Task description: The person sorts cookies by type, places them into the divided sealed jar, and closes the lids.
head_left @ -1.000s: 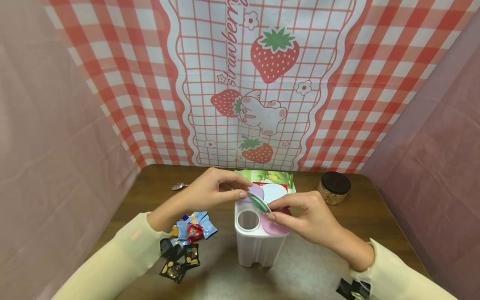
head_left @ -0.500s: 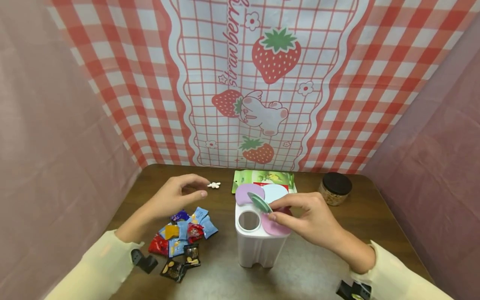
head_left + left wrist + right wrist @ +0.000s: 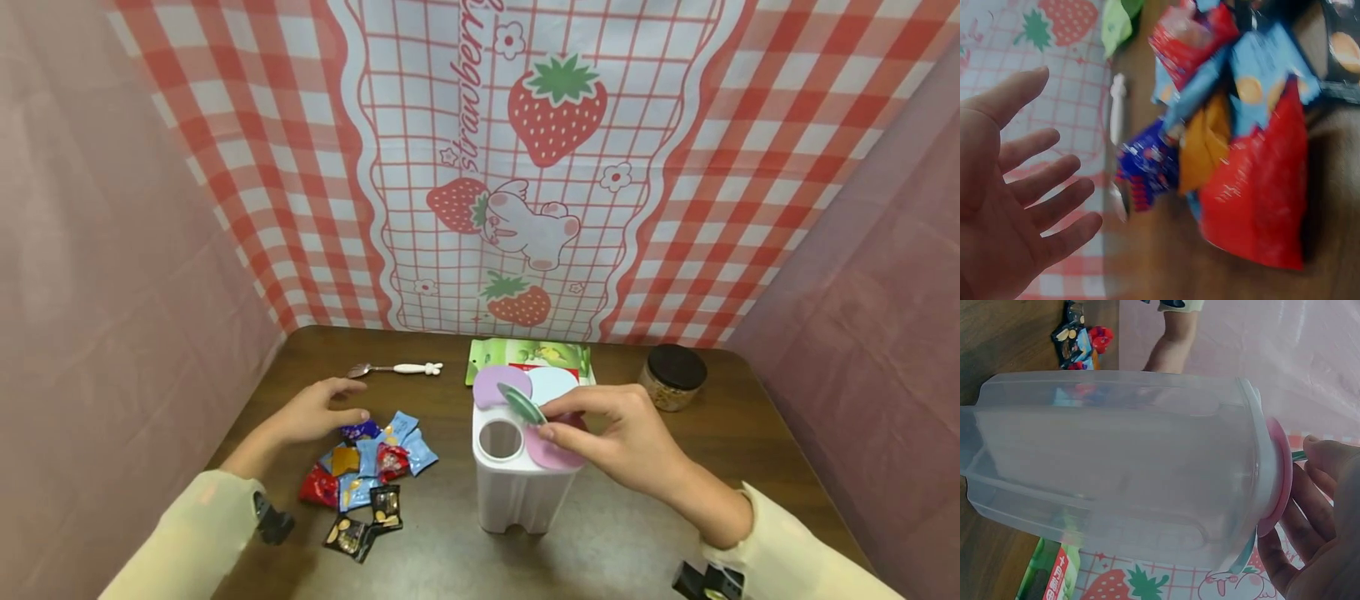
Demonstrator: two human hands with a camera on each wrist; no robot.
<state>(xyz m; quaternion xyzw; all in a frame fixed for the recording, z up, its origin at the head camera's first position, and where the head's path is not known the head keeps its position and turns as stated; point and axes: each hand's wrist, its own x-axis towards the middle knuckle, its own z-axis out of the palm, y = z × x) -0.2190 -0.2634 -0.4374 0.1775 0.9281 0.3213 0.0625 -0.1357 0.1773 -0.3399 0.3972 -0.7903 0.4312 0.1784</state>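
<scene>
My right hand [image 3: 611, 429] pinches a round green lid [image 3: 520, 403] and holds it tilted over a tall white, see-through container [image 3: 517, 500]. One round opening [image 3: 500, 439] in the container's top is uncovered; purple, pale blue and pink lids cover the others. In the right wrist view the pink lid [image 3: 1280, 478] shows beside my fingers. My left hand [image 3: 315, 410] holds nothing, its fingers loosely spread. It is above the table at the far left side of a pile of wrapped sweets, close to a dark blue wrapper [image 3: 362, 430]. A red packet [image 3: 1254, 200] looms large in the left wrist view.
A white-handled utensil [image 3: 408, 368] lies behind the sweets. Black wrapped pieces [image 3: 348, 536] lie at the pile's front. Behind the container is a green packet [image 3: 487, 354]. A black-lidded jar [image 3: 675, 375] stands at the back right. Cloth walls enclose the table [image 3: 735, 467].
My left hand has left the green lid and moved left, past the white-handled utensil, to the sweets. My right hand still holds the lid in nearly the same place.
</scene>
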